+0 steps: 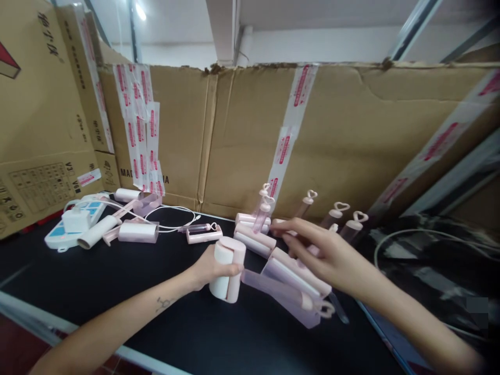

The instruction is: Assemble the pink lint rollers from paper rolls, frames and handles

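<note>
Worked under a pale ceiling (pixel 312 13), with a metal strut (pixel 416 28) slanting at the upper right and a bright lamp (pixel 140 10) at the upper left. Had cardboard (pixel 336 125) across the back, ragged along the top and crossed by pink-printed tape (pixel 285 148), plus more cardboard, printed with characters, at the left. Used a black table (pixel 175 323) with a pale metal edge (pixel 144 363), above a reddish floor. Could not make out the dark, blurred heap (pixel 429 281) at the right.

Had a power strip (pixel 58 237) at the far left, beside scattered cases (pixel 138 232) and a looped white cable (pixel 175 227). Reached over pink cases right of centre with the right hand (pixel 332 250), fingers bent; could not tell whether gripping or empty. Clasped a white-and-pink cylinder (pixel 228 278) in the left hand (pixel 207 268), thumb across the front, near the table's middle. Saw a pink tube (pixel 277 289) just right of the cylinder, and upright tubes behind, topped with heart loops (pixel 360 215).
</note>
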{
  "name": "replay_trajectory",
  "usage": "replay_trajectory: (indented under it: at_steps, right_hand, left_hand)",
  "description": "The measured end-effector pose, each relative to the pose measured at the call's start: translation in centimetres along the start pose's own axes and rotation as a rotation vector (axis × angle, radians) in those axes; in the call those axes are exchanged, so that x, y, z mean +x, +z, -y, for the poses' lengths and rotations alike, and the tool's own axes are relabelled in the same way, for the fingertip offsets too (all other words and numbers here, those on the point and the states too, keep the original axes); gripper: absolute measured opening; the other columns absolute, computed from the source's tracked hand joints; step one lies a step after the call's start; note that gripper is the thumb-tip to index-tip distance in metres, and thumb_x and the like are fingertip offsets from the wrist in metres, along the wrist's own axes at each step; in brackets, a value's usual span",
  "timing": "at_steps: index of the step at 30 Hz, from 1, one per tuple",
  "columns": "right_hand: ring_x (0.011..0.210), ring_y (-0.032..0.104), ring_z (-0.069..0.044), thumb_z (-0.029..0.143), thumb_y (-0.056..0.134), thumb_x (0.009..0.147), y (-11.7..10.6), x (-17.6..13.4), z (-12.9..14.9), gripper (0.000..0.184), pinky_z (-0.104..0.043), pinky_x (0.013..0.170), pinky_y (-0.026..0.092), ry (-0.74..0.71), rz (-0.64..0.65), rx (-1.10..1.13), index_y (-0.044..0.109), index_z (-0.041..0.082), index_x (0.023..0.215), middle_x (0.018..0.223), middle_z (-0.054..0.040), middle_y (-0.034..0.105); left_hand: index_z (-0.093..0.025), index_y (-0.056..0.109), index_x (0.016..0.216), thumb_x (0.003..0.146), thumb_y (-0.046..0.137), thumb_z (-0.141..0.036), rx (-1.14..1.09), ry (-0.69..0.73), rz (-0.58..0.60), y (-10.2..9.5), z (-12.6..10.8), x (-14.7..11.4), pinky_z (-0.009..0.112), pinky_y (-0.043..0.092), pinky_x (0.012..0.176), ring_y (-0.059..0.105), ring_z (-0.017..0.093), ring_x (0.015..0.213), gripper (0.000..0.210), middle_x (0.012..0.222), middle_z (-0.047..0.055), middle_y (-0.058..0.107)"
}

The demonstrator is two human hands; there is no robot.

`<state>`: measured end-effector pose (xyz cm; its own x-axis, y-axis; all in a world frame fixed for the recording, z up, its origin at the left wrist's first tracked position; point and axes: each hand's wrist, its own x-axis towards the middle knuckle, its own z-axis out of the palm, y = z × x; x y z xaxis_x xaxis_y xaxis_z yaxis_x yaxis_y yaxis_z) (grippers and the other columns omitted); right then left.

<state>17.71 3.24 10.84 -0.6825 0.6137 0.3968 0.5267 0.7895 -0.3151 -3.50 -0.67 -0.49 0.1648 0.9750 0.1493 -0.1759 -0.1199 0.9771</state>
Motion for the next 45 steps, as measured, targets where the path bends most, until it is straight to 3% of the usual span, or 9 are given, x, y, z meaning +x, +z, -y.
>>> replay_trajectory:
  at_steps: [4, 8, 13, 17, 20, 28, 34, 38, 45]
  right_hand:
    - [0.087, 0.061, -0.027, 0.057, 0.039, 0.084, -1.0, -4.5, -3.0, 0.048, -0.041, 0.079, 0.049, 0.236, 0.089, 0.315, 0.059, 0.022, 0.109, 0.108, -0.0134, 0.061]
    - [0.092, 0.060, -0.027, 0.055, 0.053, 0.078, 1.8, -8.2, -3.2, 0.058, -0.040, 0.078, 0.050, 0.272, 0.038, 0.520, 0.042, 0.029, 0.130, 0.117, -0.0117, 0.057]
    - [0.074, 0.062, -0.023, 0.047, 0.063, 0.073, 5.3, -9.6, -1.6, 0.036, -0.034, 0.067, 0.050, 0.469, -0.121, 0.633, 0.066, 0.019, 0.095, 0.086, -0.0087, 0.067]
    - [0.056, 0.057, -0.017, 0.047, 0.067, 0.068, 2.4, -9.7, -2.0, 0.034, -0.029, 0.057, 0.046, 0.544, -0.472, 0.645, 0.063, 0.017, 0.082, 0.067, -0.0041, 0.064]
    - [0.052, 0.053, -0.015, 0.043, 0.068, 0.070, -1.4, -9.2, -2.4, 0.029, -0.026, 0.053, 0.042, 0.496, -0.592, 0.401, 0.059, 0.017, 0.076, 0.056, -0.0019, 0.059]
    - [0.049, 0.051, -0.012, 0.042, 0.060, 0.073, -4.0, -5.1, -1.8, 0.026, -0.024, 0.051, 0.042, 0.320, -0.280, 0.210, 0.054, 0.018, 0.067, 0.055, 0.0017, 0.052]
    - [0.055, 0.048, -0.013, 0.031, 0.057, 0.069, -4.7, -3.7, -1.1, 0.013, -0.024, 0.055, 0.038, 0.266, -0.218, -0.013, 0.056, 0.019, 0.063, 0.057, 0.0011, 0.054]
    - [0.050, 0.040, -0.011, 0.027, 0.055, 0.069, -4.5, -3.3, -1.6, 0.011, -0.023, 0.051, 0.033, 0.227, -0.028, -0.145, 0.057, 0.018, 0.062, 0.049, 0.0032, 0.048]
    - [0.059, 0.047, -0.011, 0.032, 0.056, 0.074, -1.9, -2.0, -1.0, 0.017, -0.022, 0.056, 0.035, 0.064, 0.180, 0.003, 0.062, 0.016, 0.075, 0.066, 0.0008, 0.056]
  left_hand:
    - [-0.013, 0.055, 0.080, 0.061, 0.074, -0.035, -0.158, -0.095, -0.006, 0.0, -0.3, 0.0, 0.030, 0.049, 0.060, 0.060, 0.016, 0.061, 0.035, 0.068, 0.002, 0.061]
    - [-0.013, 0.058, 0.087, 0.057, 0.078, -0.032, -0.158, -0.078, -0.068, 0.4, -0.4, -0.2, 0.028, 0.049, 0.063, 0.060, 0.015, 0.069, 0.041, 0.077, 0.003, 0.062]
    - [-0.014, 0.058, 0.102, 0.057, 0.075, -0.050, -0.218, -0.032, 0.136, 0.6, 0.0, -0.6, 0.035, 0.047, 0.074, 0.061, 0.023, 0.081, 0.060, 0.090, 0.010, 0.065]
    - [-0.020, 0.043, 0.125, 0.056, 0.058, -0.075, -0.254, 0.049, 0.226, -0.1, 1.0, 0.1, 0.041, 0.038, 0.094, 0.049, 0.030, 0.113, 0.090, 0.123, 0.014, 0.053]
    - [-0.017, 0.042, 0.124, 0.070, 0.050, -0.069, -0.044, 0.044, 0.179, -0.6, 2.3, 0.9, 0.040, 0.034, 0.098, 0.048, 0.027, 0.114, 0.076, 0.118, 0.014, 0.055]
    - [-0.020, 0.035, 0.128, 0.071, 0.068, -0.040, 0.492, 0.123, 0.233, -0.1, 5.4, 1.2, 0.043, 0.027, 0.105, 0.040, 0.024, 0.123, 0.069, 0.129, 0.013, 0.045]
    - [-0.020, 0.035, 0.128, 0.073, 0.065, -0.041, 0.552, 0.150, 0.265, 0.8, 5.6, 1.1, 0.046, 0.029, 0.105, 0.041, 0.026, 0.122, 0.067, 0.131, 0.014, 0.043]
    - [-0.019, 0.033, 0.130, 0.074, 0.064, -0.040, 0.605, 0.176, 0.273, 0.8, 5.5, 0.9, 0.046, 0.030, 0.104, 0.042, 0.026, 0.121, 0.067, 0.132, 0.015, 0.042]
    - [-0.022, 0.019, 0.138, 0.062, 0.073, -0.043, 0.663, 0.207, 0.284, 0.4, 4.9, -0.2, 0.046, 0.027, 0.106, 0.035, 0.029, 0.126, 0.095, 0.137, 0.015, 0.036]
